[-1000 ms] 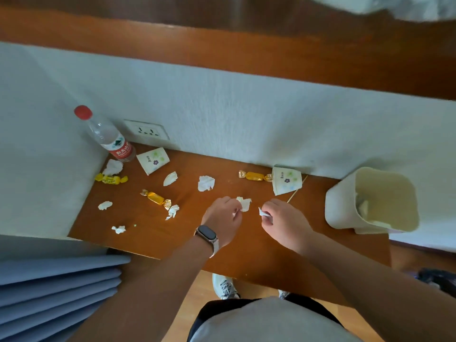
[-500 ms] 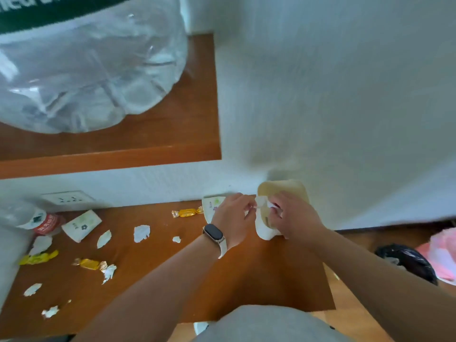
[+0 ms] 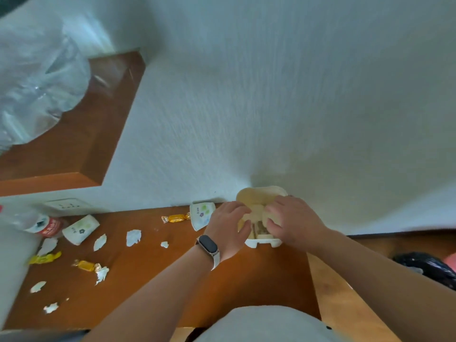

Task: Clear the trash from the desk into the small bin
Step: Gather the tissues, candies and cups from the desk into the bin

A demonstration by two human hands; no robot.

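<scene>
The small cream bin (image 3: 267,241) stands at the back right of the wooden desk (image 3: 172,280), against the wall. Both hands hover over its mouth. My left hand (image 3: 229,223), a watch on its wrist, curls at the bin's left rim with its palm hidden. My right hand (image 3: 293,220) reaches in from the right with its fingers spread and nothing showing in them. Trash lies to the left: a flattened paper cup (image 3: 201,215), an orange candy (image 3: 175,217), torn paper scraps (image 3: 133,237), another cup (image 3: 80,229), a gold candy (image 3: 86,265) and a yellow wrapper (image 3: 44,258).
A water bottle (image 3: 43,224) with a red label stands at the desk's back left, by a wall outlet (image 3: 65,204). A big clear water jug (image 3: 37,77) sits on a wooden shelf (image 3: 74,144) above. A black bag (image 3: 429,267) lies on the floor to the right.
Both hands carried small paper scraps from the desk's middle rightward to the bin. The scraps no longer show in my fingers. My view has swung up and right.
</scene>
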